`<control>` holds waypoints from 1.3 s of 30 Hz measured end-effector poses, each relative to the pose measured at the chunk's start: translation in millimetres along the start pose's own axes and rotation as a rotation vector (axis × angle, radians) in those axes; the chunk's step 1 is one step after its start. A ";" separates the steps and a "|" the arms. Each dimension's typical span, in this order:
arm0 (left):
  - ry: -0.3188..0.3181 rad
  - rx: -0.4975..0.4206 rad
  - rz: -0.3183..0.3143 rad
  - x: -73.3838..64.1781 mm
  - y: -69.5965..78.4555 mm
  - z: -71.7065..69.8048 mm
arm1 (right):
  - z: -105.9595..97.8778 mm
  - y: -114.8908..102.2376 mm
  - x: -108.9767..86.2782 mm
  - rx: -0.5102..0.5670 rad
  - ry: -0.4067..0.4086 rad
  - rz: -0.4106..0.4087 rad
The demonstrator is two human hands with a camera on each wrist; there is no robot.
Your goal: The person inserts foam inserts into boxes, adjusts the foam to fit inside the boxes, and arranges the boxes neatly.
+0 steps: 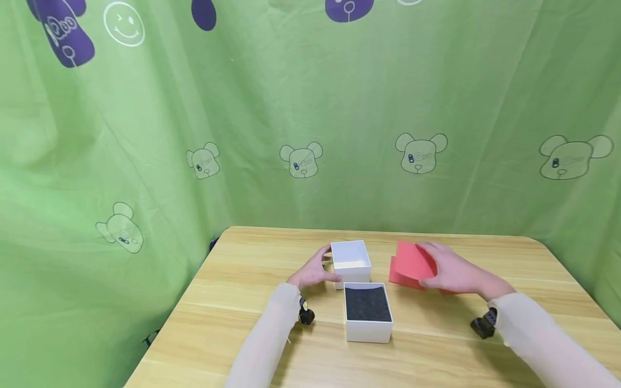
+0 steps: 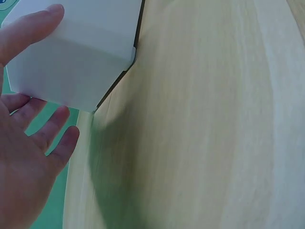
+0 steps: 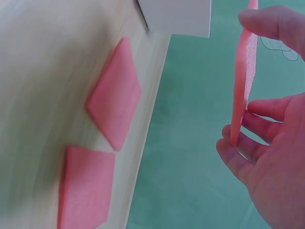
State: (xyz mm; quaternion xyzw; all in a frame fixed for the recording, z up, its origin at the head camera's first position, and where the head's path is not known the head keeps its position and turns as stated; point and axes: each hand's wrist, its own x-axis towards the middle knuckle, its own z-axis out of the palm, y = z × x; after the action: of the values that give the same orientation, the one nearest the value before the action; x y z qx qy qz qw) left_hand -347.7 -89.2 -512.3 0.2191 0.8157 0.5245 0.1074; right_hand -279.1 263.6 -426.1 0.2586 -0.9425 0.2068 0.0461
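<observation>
While a red pad stood tilted above the wooden table, the right hand held it between thumb and fingers, its forearm slanting in from the lower right. Two flat red pads lay below. The left hand gripped a white box, thumb and fingers spread apart around it. Nearer the person sat a second white box with a black insert.
</observation>
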 end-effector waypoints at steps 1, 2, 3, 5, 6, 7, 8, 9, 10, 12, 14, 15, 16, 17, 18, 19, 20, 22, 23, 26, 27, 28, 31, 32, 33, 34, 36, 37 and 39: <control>-0.001 -0.008 0.000 -0.1 -0.2 0.3 | 0.2 -0.9 2.5 0.001 -0.003 0.000; -0.003 -0.019 0.001 0.1 -0.4 0.4 | 0.5 -1.6 5.2 0.004 -0.006 -0.001; -0.004 -0.029 0.003 0.3 -0.7 0.5 | 0.9 -2.4 8.1 0.003 -0.008 -0.006; -0.007 -0.046 0.002 0.7 -1.7 0.5 | 2.1 -3.7 14.0 0.000 -0.013 -0.012; -0.007 -0.055 0.003 1.0 -2.3 0.4 | 3.0 -4.3 17.5 0.003 -0.015 -0.017; -0.008 -0.061 0.003 1.3 -3.0 0.3 | 4.3 -4.6 20.9 0.002 -0.017 -0.017; -0.008 -0.067 0.005 1.6 -3.5 0.1 | 5.3 -5.3 24.6 0.004 -0.020 -0.019; -0.009 -0.074 0.006 1.7 -3.9 0.2 | 6.6 -6.1 28.1 0.004 -0.023 -0.021; -0.009 -0.078 0.005 1.7 -4.3 -0.1 | 7.8 -7.2 31.8 0.006 -0.026 -0.020; -0.010 -0.086 0.003 1.7 -4.5 -0.3 | 10.2 -9.9 39.5 0.004 -0.029 -0.033; -0.010 -0.086 0.001 1.5 -4.5 -0.4 | 12.5 -13.8 46.8 -0.006 -0.029 -0.055; -0.010 -0.087 0.000 1.5 -4.3 -0.4 | 13.7 -16.2 50.3 -0.010 -0.031 -0.066; -0.009 -0.083 -0.001 1.3 -4.0 -0.4 | 14.9 -18.6 53.8 -0.011 -0.033 -0.075; -0.009 -0.080 -0.001 1.1 -3.6 -0.3 | 15.9 -21.0 57.2 -0.012 -0.036 -0.089; -0.007 -0.076 -0.001 0.9 -3.4 -0.3 | 17.2 -23.5 60.7 -0.010 -0.040 -0.098; -0.006 -0.072 -0.001 0.7 -3.3 -0.3 | 17.8 -26.4 63.6 -0.003 -0.048 -0.099; -0.006 -0.072 0.001 0.4 -2.9 -0.2 | 18.6 -29.4 66.6 0.002 -0.058 -0.096; -0.005 -0.073 0.004 -0.1 -2.1 -0.2 | 20.4 -34.3 72.3 0.010 -0.074 -0.098; -0.005 -0.076 0.007 -0.5 -1.7 -0.2 | 21.1 -36.7 75.0 0.015 -0.079 -0.101; -0.008 -0.082 0.011 -1.0 -1.0 -0.7 | 24.6 -42.3 83.4 0.015 -0.098 -0.102; -0.008 -0.085 0.012 -0.9 -0.8 -0.9 | 25.6 -44.0 86.1 0.015 -0.102 -0.107; -0.009 -0.088 0.013 -0.9 -0.8 -1.1 | 26.9 -45.4 88.8 0.010 -0.106 -0.118; -0.014 -0.091 0.015 -0.1 -1.7 -1.8 | 30.1 -50.2 96.0 0.002 -0.124 -0.132; -0.015 -0.091 0.016 0.2 -2.1 -2.0 | 30.9 -51.6 98.0 0.004 -0.129 -0.139; -0.017 -0.090 0.018 0.5 -2.4 -2.1 | 31.7 -52.9 99.7 0.004 -0.135 -0.146; -0.019 -0.090 0.018 0.8 -3.0 -2.3 | 33.2 -53.3 101.7 0.000 -0.139 -0.152; -0.022 -0.085 0.017 1.3 -3.8 -2.4 | 35.4 -53.5 105.0 -0.003 -0.147 -0.158; -0.023 -0.084 0.018 1.4 -4.0 -2.5 | 36.9 -53.2 106.7 -0.004 -0.150 -0.159; -0.027 -0.086 0.013 1.5 -3.8 -2.7 | 39.8 -52.7 109.9 -0.002 -0.151 -0.168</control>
State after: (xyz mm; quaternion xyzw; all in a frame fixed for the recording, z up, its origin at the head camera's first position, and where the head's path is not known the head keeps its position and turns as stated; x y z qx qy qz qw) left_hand -351.0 -92.1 -514.6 0.2269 0.7894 0.5567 0.1242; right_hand -346.4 154.5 -421.7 0.3515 -0.9185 0.1812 -0.0078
